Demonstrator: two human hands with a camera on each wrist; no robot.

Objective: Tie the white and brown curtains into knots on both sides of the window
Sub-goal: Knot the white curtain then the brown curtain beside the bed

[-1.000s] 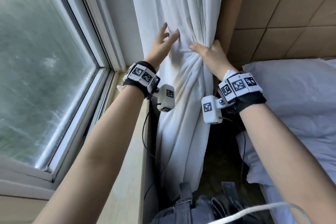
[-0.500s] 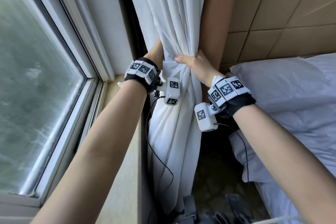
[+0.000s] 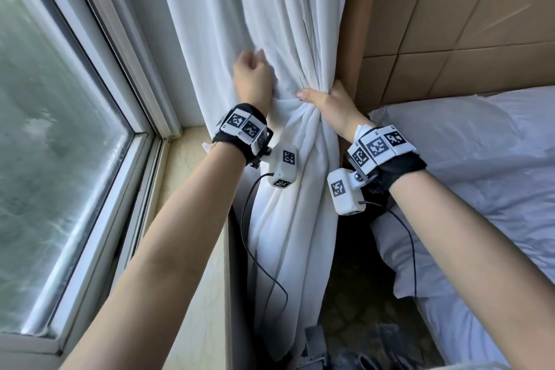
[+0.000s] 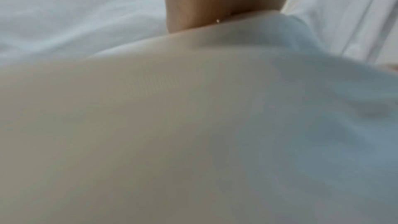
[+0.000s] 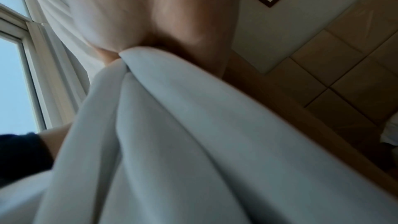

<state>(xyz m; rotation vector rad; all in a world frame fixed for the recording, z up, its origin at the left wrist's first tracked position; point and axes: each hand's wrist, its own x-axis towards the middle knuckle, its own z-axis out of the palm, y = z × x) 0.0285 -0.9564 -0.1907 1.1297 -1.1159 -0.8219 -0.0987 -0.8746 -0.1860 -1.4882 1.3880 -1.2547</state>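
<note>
Curtains first: white curtain (image 3: 300, 24) is hanging down the middle of the head view, cinched into a knot (image 3: 306, 112) at frame centre, folds fanning out below it toward the bottom edge. Brown curtain (image 3: 362, 9) is showing as a narrow strip just right of the white one, running up to the top of the frame. Right hand (image 3: 330, 108) is sitting on the right side of the knot, fingers wrapping round the gathered cloth, thumb lying across the front of the bunch. Right wrist view is confirming it: white folds (image 5: 172, 125) are converging into the palm at upper centre. Left hand (image 3: 252, 75) is pressing against the white fabric just upper left of the knot, fingers curling in, blurred; cannot tell whether it is actually gripping cloth. Left wrist view is mostly blurred fabric (image 4: 193, 125), no help there. Window (image 3: 60, 144) is filling the left of the head view, sill (image 3: 183, 165) running beneath the left forearm. Pillow (image 3: 465, 159) is lying at right, under the tan wall panels (image 3: 465, 24).
</note>
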